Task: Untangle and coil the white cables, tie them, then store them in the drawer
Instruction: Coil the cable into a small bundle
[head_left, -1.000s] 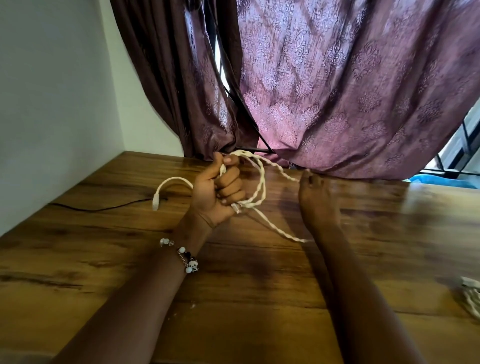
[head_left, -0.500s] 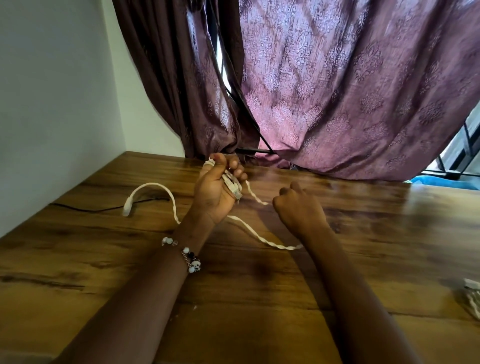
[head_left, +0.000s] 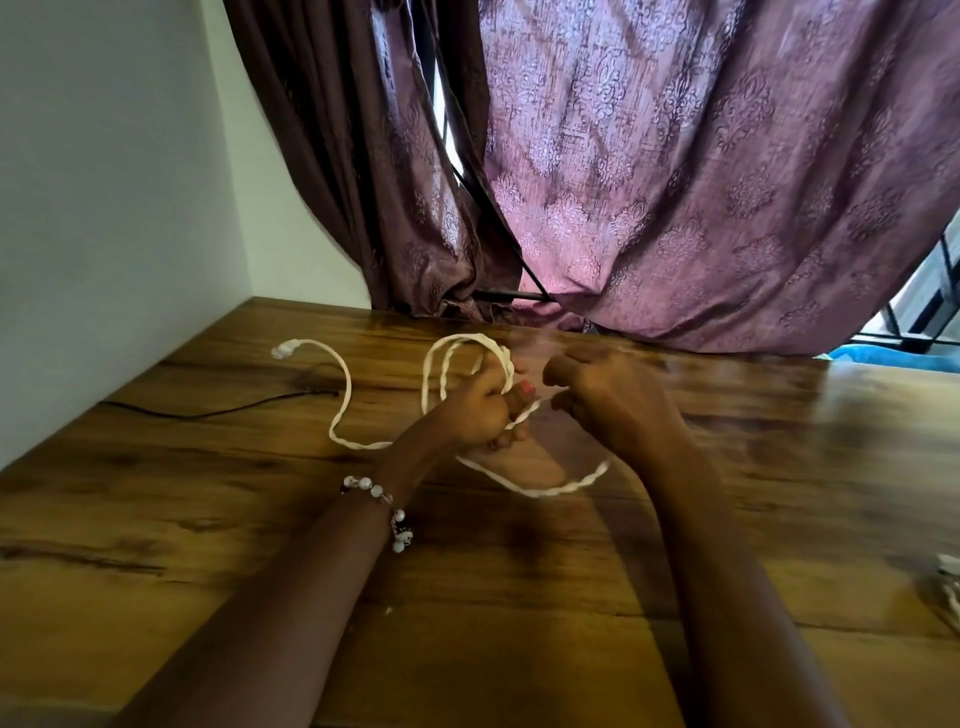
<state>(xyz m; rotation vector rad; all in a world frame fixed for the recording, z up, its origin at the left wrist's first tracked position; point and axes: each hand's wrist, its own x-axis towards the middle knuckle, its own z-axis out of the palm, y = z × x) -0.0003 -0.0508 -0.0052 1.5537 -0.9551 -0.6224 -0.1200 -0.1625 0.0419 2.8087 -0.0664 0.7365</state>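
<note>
Above the wooden table (head_left: 208, 519), your left hand (head_left: 475, 410) curls its fingers (head_left: 511, 439) around loops of the white cable (head_left: 343, 395); your right hand (head_left: 602, 400), just beside the left hand, pinches the strand running between them. The plug end (head_left: 283, 349) trails on the table beyond the left hand. Feed each turn the same size, and keep the slack free of kinks.

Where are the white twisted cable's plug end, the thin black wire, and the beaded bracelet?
white twisted cable (head_left: 284, 350), head view, on its plug end.
thin black wire (head_left: 208, 414), head view, mid-run on the table.
beaded bracelet (head_left: 398, 516), head view, a white bead at the wrist.
</note>
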